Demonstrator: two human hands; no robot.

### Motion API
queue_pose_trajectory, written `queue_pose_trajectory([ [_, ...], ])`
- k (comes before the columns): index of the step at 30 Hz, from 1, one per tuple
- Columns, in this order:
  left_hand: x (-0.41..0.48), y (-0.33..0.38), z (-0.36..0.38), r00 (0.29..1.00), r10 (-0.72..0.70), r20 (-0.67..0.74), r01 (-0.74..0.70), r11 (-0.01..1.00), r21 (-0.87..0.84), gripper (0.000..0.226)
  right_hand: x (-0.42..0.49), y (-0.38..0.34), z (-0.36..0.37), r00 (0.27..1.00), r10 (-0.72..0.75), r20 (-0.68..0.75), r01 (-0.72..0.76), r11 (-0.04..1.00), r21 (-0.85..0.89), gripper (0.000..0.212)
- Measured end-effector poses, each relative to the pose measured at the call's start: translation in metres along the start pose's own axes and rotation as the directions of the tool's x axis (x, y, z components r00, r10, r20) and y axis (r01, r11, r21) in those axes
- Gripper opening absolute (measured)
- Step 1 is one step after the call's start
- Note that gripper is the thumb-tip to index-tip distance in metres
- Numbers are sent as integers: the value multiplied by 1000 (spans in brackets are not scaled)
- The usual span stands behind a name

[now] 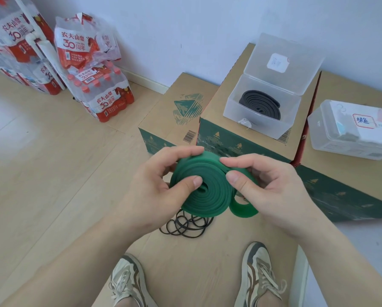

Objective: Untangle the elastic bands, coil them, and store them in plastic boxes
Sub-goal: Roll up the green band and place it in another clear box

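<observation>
Coiling in progress: green band [204,191] held in mid-air by both hands, above the floor and short of the boxes.

Nearest, two shoes [128,282] stand on flattened cardboard [185,262]; just beyond them lies a loose tangle of thin black bands [186,226], not yet sorted. Left hand [161,185] grips the green coil, thumb pressed at its centre, fingers curled over the top edge. Right hand [263,185] pinches the free tail, which loops below the coil. Judged: flat, soft, springy, light rubber, likely to unwind if released; best held across the coil faces with the tail trapped. Farther off, an open plastic box [263,107] on a carton [225,138] holds a coiled dark band [261,105]; a lidded box [354,131] sits to its right.
</observation>
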State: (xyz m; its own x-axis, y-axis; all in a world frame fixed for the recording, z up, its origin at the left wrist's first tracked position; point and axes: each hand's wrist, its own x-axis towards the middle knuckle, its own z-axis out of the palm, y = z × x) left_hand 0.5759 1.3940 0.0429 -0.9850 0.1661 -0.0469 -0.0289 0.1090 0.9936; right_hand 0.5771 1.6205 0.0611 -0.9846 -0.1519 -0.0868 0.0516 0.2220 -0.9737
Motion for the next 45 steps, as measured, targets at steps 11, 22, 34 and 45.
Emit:
queue_pose_trajectory([
  [11, -1, 5, 5, 995, 32, 96, -53, 974, 220, 34, -7, 5, 6, 991, -107, 84, 125, 959, -254, 42],
  [22, 3, -1, 5, 999, 39, 6, -39, 997, 59, 41, -3, 5, 2, 998, -43, -40, 40, 997, -65, 43],
  [34, 2, 6, 16, 984, 12, 180, -45, 982, 182, 36, -8, 11, -12, 997, -72, 10, 72, 994, -85, 40],
  [45, 14, 10, 49, 996, 86, -7, -86, 996, -28, 32, -17, 10, -34, 996, -38, -81, 43, 997, 62, 51],
])
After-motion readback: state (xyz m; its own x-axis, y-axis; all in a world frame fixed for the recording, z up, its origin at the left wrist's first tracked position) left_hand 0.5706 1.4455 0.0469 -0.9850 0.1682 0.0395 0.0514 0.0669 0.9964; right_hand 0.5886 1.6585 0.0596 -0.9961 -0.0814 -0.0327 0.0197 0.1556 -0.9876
